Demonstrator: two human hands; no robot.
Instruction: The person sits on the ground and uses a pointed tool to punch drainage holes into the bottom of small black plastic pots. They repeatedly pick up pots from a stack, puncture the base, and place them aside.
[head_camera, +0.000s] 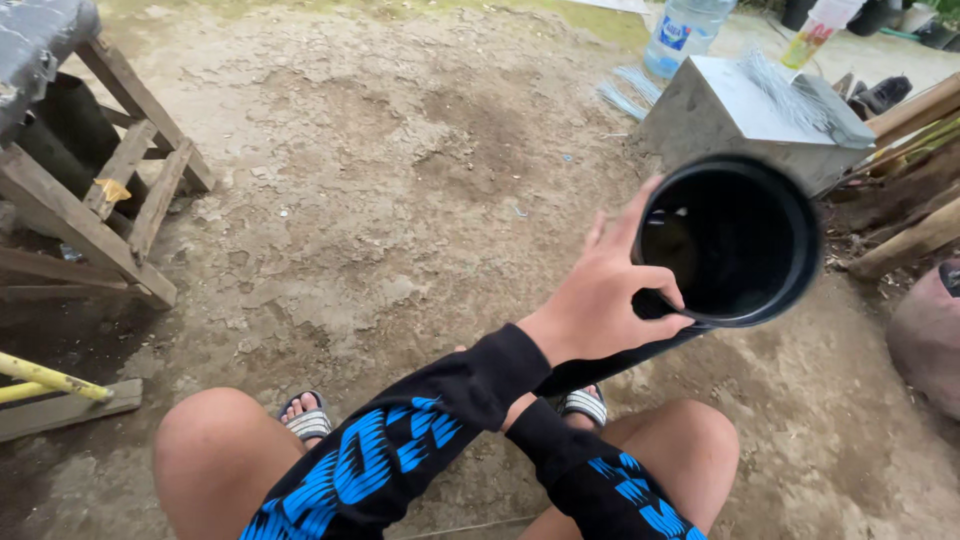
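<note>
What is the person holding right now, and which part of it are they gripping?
A black pipe. The left hand grips its open end, fingers on the rim. The right hand is hidden beneath the left arm, so its hold cannot be told.

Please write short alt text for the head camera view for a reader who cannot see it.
A seated person's left hand grips the rim of a wide black plastic pipe, its open end toward the camera. The right hand is hidden beneath it; a grey metal box sits on the cracked dirt ground.

A black pipe (735, 245), black sleeves (400, 450) with blue striped patterning, and a yellow rod (50, 380) over brown dirt ground (400, 180).
</note>
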